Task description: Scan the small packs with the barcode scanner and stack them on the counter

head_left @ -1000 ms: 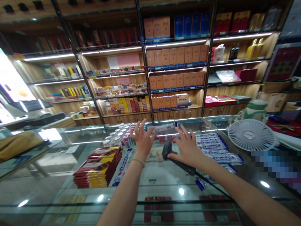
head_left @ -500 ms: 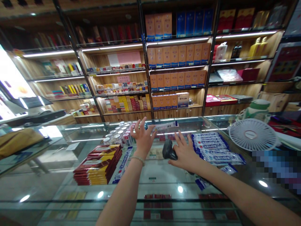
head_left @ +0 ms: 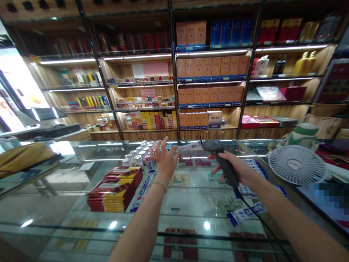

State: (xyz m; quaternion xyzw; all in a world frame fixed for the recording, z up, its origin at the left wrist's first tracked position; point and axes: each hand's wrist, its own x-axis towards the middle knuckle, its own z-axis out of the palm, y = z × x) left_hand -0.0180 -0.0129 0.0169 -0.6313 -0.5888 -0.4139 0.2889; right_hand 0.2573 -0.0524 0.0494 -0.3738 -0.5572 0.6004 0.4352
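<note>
My left hand (head_left: 164, 162) pinches one end of a slim white and blue packet (head_left: 189, 146) between thumb and forefinger, its other fingers spread upward. In my right hand (head_left: 236, 165) is a black barcode scanner (head_left: 227, 167), raised above the glass counter, with its head close to the packet's far end. A cable trails from its handle toward the lower right. Similar blue and white packets (head_left: 247, 214) lie under and beyond my right forearm, partly hidden by it. One more such packet (head_left: 142, 191) rests left of my left wrist.
The glass counter (head_left: 185, 203) holds a stack of red and yellow packets (head_left: 114, 189) and clustered small clear jars (head_left: 139, 153) at left. A white fan (head_left: 296, 164) stands at right near a pixelated screen (head_left: 327, 200). Stocked shelves (head_left: 209, 83) line the back.
My right hand, earlier reaching over the scanner on the counter, now grips it and has lifted it toward the packet. My left hand keeps its pinch in nearly the same place.
</note>
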